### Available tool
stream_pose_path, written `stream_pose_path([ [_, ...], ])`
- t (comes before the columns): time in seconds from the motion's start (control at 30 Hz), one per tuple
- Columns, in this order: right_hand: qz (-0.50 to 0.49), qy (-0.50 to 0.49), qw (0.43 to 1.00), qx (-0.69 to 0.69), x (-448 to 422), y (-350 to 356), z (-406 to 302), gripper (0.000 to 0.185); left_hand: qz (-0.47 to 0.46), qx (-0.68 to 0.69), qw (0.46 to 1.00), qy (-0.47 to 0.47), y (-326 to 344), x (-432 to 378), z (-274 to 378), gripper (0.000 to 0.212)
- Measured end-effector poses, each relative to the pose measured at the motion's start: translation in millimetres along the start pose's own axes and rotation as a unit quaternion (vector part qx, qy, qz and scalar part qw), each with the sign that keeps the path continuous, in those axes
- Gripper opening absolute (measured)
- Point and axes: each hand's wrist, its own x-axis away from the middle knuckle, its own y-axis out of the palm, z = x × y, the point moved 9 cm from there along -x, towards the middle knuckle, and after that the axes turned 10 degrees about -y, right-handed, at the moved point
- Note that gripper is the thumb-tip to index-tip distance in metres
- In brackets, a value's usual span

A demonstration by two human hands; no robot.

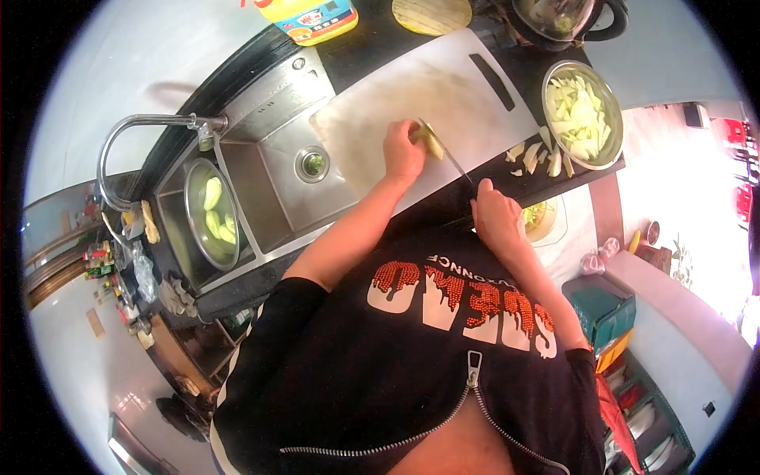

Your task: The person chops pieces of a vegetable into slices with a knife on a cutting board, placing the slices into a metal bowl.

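Note:
My left hand point(405, 153) pinches a pale green peeled vegetable piece point(434, 146) on the white cutting board point(368, 119). A kitchen knife point(449, 153) is gripped in my right hand point(499, 211), its thin blade lying along the right side of the piece. Beyond the board's right edge, a metal bowl point(617, 113) is heaped with cut pale green strips point(579, 119). Several loose strips point(532, 157) rest on the dark counter next to that bowl. Most of the knife handle is hidden inside my right hand.
Left of the board is a steel sink point(291, 196) with a curved faucet point(122, 133). A metal basin point(191, 205) there holds peeled vegetables point(214, 193). Behind the board stand a yellow jug point(317, 29), a round wooden board point(432, 15) and a dark-handled pitcher point(555, 27). Peelings fill a bin point(543, 219) below.

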Motion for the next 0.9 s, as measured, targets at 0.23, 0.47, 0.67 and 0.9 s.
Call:
stream_pose_path([
  [0.23,-0.008,0.007,0.999,0.047,-12.0,20.0,9.4,0.013,-0.001,-0.006,1.0,0.013,0.4,1.0,1.3,0.021],
  [0.47,0.005,0.01,0.998,0.062,-26.0,19.6,1.3,0.011,0.003,-0.016,0.999,0.03,-0.4,-1.7,3.6,0.019],
  [0.67,0.055,-0.021,0.998,-0.001,-17.4,25.6,13.7,0.024,-0.003,-0.001,1.0,0.015,-0.3,0.4,0.5,0.019],
  [0.9,0.04,-0.031,0.998,0.034,-1.0,6.8,4.2,0.022,0.007,0.008,1.0,0.023,-2.0,5.9,2.6,0.018],
])
